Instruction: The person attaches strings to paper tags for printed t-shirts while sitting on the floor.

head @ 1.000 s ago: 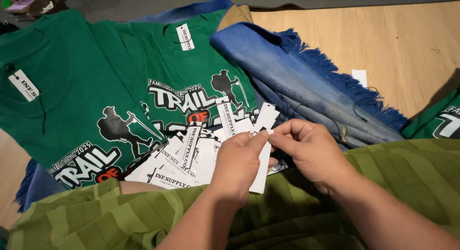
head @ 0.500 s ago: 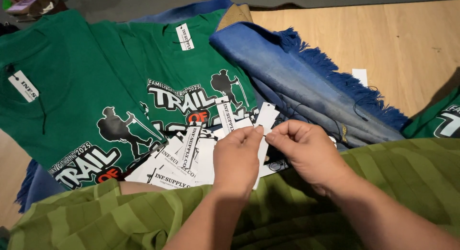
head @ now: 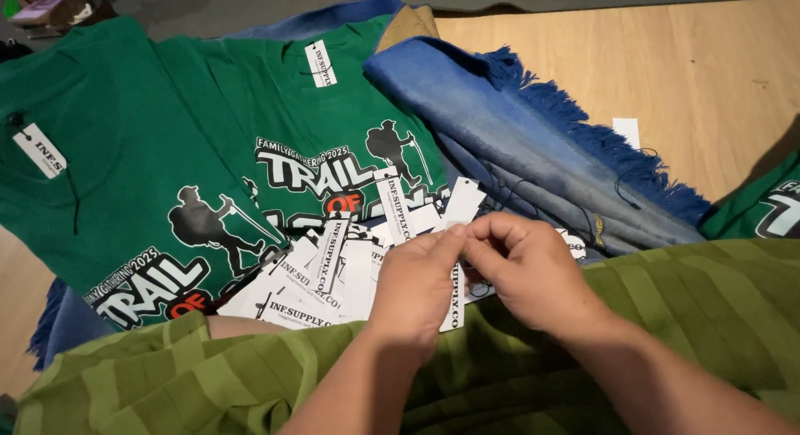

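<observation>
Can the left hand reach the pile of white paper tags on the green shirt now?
Probably yes: the left hand is right beside the pile of white paper tags, nothing lies between, though it pinches one tag now.

Warm, fairly dim indoor light from above and ahead — wooden floor [head: 667,77] brightest at upper right, no hard glare. Soft shadow pooled under both hands [head: 475,281] and along the green striped cloth [head: 700,318]. Centre sharp, white tags [head: 333,268] crisp — far top-left corner dark and slightly soft.
</observation>
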